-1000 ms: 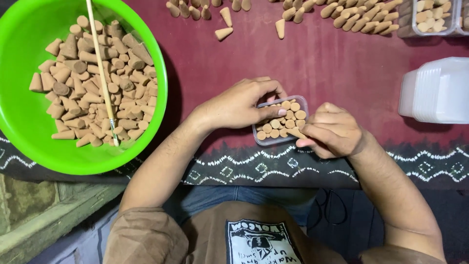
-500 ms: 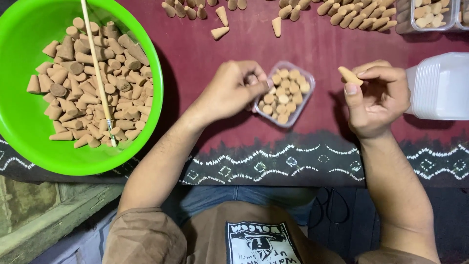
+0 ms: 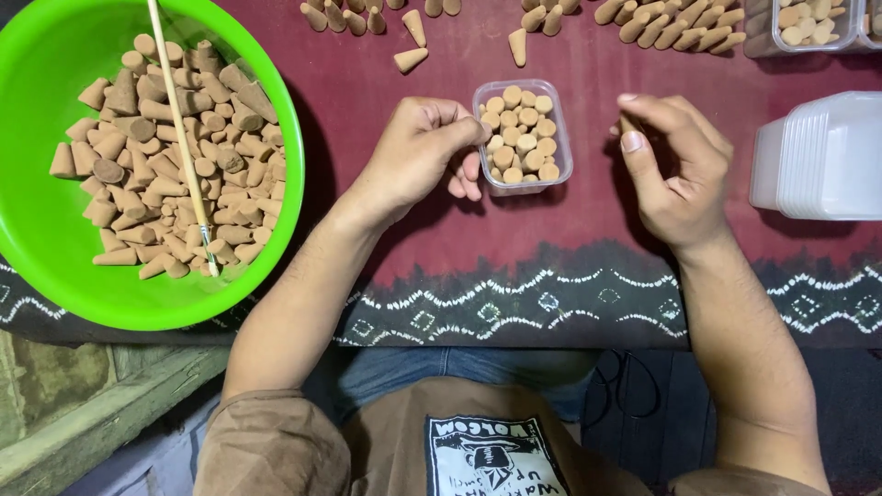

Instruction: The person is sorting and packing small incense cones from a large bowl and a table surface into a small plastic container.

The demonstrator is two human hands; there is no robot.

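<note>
The left hand (image 3: pixel 413 156) rests against the left wall of a small clear tub (image 3: pixel 522 138) packed with upright tan cones; its fingers are curled narrow, holding nothing visible. The right hand (image 3: pixel 675 170), just right of the tub, pinches one cone (image 3: pixel 628 123) between thumb and forefinger. A green bowl (image 3: pixel 55 266) of loose cones sits far left on the desk (image 3: pixel 588 220).

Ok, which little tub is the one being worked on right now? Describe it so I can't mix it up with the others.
Start at the big green bowl of loose cones on the dark red cloth and move right, past the left hand. Between that hand and the right hand stands a small clear plastic tub, packed with tan cones standing upright. Unlike the filled tubs at the top right edge or the empty white stack, it sits alone.
</note>
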